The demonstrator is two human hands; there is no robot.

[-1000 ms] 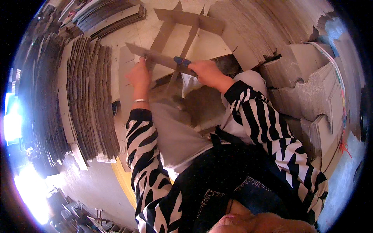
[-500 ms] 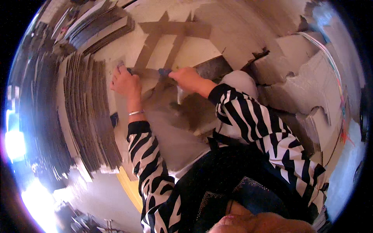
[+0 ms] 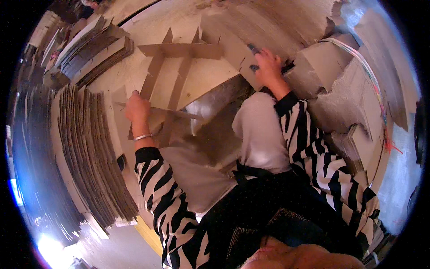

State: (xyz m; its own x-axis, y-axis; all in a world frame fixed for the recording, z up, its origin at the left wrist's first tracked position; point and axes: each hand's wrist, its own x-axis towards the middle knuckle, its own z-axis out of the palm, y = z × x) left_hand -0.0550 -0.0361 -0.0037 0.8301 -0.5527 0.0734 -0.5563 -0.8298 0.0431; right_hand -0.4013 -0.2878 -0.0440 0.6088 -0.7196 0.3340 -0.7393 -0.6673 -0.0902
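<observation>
My left hand (image 3: 138, 110) is closed on a brown cardboard strip (image 3: 172, 112) near the table's front edge. Another cardboard piece (image 3: 165, 127) hangs below that strip, apparently crossing it. Beyond stands a grid of slotted cardboard dividers (image 3: 181, 50), with two long strips running toward me and a cross strip at the far end. My right hand (image 3: 268, 71) lies over flat slotted cardboard (image 3: 239, 51) at the right, fingers spread. Dark covers show on its fingertips. I cannot see anything gripped in it.
A long row of upright cardboard strips (image 3: 85, 152) lines the left side. Further bundles (image 3: 105, 56) stand at the far left. Stacked cardboard sheets (image 3: 331, 60) and torn-edged pieces (image 3: 345, 107) lie at the right, with a colored cord (image 3: 367, 58) over them. My knees are below the table edge.
My right hand has left the strip in front of me and moved right, onto the flat cardboard. My left hand still holds its strip, now a little lower in view.
</observation>
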